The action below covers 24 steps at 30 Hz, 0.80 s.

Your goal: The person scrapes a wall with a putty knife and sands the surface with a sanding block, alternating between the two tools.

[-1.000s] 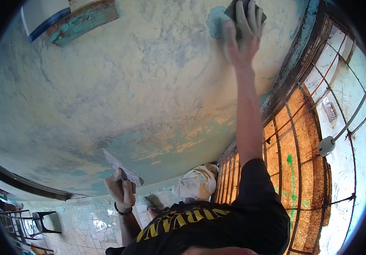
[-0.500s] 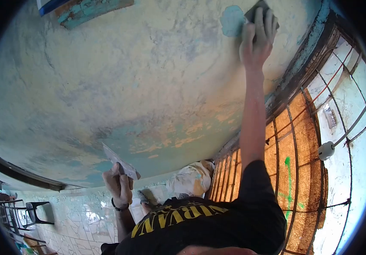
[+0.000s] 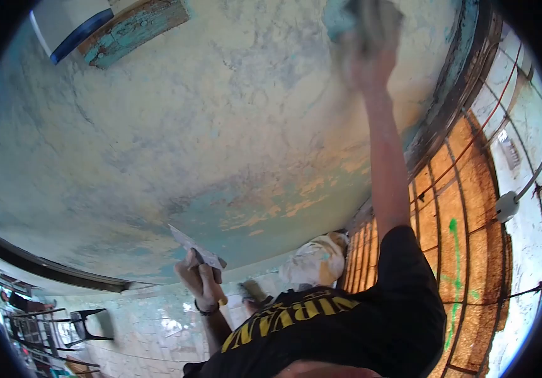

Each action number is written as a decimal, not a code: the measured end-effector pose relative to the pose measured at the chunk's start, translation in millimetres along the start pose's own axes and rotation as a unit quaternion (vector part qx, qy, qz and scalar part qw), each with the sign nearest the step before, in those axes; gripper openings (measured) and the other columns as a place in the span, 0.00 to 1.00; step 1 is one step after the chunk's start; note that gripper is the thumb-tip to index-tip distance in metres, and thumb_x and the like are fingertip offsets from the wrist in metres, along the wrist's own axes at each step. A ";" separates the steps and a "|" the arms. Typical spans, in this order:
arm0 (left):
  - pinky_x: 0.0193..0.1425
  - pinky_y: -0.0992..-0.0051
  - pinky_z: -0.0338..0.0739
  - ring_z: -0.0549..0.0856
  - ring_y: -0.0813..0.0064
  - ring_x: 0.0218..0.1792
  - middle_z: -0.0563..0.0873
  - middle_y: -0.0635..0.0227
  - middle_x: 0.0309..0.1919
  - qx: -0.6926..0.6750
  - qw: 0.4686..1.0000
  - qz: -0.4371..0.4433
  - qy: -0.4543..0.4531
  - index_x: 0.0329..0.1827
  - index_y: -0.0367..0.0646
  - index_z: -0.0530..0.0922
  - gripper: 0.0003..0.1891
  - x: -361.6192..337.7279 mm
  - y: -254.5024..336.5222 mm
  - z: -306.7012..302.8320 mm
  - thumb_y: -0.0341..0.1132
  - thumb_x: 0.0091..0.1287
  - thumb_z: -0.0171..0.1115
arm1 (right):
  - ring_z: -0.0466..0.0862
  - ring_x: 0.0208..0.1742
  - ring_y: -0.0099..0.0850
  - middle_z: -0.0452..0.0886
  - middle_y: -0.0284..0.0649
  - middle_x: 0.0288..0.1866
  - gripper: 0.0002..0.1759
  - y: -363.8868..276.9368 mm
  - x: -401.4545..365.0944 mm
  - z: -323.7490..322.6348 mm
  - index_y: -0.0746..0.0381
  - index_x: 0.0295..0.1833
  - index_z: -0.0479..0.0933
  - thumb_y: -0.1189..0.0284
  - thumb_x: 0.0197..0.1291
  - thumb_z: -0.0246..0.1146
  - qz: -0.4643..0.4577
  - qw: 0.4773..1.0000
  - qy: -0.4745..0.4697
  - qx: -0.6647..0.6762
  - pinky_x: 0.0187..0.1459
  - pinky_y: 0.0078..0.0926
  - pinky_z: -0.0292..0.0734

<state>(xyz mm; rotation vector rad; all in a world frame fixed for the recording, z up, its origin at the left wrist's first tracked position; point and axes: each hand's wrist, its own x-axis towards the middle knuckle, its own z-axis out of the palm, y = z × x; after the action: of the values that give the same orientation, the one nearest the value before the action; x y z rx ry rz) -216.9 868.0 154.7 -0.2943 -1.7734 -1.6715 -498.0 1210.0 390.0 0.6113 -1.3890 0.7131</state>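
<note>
My right hand [image 3: 370, 63], blurred by motion, is raised high against the patchy wall [image 3: 220, 113]. Its fingers press a dark, flat, square-edged tool [image 3: 392, 17] to the surface; the blur hides its exact kind. Right beside that tool shows a turquoise patch [image 3: 337, 19], partly covered by the hand. Lower down, my left hand [image 3: 199, 285] grips a wide putty knife [image 3: 190, 243], its pale, smeared blade pointing up and left, close in front of the wall. Part of a yellowish handle shows below the fingers.
A blue-edged white object [image 3: 82, 34] and a worn turquoise wood strip [image 3: 135, 31] are at upper left. On the right stands a barred window [image 3: 434, 208] with an orange panel and a hanging white plug [image 3: 507, 206]. A whitish sack [image 3: 315, 259] and black chair [image 3: 91, 324] are below.
My right hand has slid the dark tool left, over part of the turquoise patch. My left hand keeps its hold on the putty knife. The whole view has shifted slightly.
</note>
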 end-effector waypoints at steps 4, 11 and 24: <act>0.12 0.83 0.59 0.69 0.85 0.11 0.77 0.67 0.22 0.004 1.000 -0.007 -0.005 0.49 0.35 0.68 0.22 3.0 6.0 0.9 0.51 0.83 0.54 | 0.72 0.77 0.54 0.78 0.51 0.74 0.36 -7.4 -35.8 13.3 0.52 0.73 0.79 0.49 0.61 0.70 -0.053 0.994 -0.021 -0.094 0.80 0.51 0.60; 0.13 0.82 0.60 0.69 0.84 0.11 0.77 0.64 0.26 0.030 0.999 0.008 -0.021 0.63 0.39 0.60 0.22 2.9 -3.8 -15.9 0.49 0.84 0.52 | 0.72 0.77 0.52 0.78 0.46 0.74 0.36 6.2 -52.5 5.5 0.53 0.72 0.79 0.47 0.63 0.69 -0.087 0.957 -0.100 -0.260 0.78 0.53 0.64; 0.13 0.82 0.60 0.71 0.84 0.12 0.77 0.64 0.24 0.005 0.999 -0.034 -0.034 0.58 0.36 0.63 0.24 7.6 -7.4 -6.7 0.51 0.82 0.54 | 0.62 0.83 0.57 0.62 0.50 0.84 0.43 53.7 -26.2 -28.0 0.47 0.80 0.70 0.37 0.65 0.63 -0.103 0.983 -0.051 -0.141 0.79 0.63 0.58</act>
<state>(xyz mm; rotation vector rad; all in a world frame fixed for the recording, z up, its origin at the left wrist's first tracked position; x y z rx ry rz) -224.8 858.4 153.1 -0.2930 -1.8592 -1.7181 -521.5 1263.8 359.8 0.5608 -1.4640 0.3148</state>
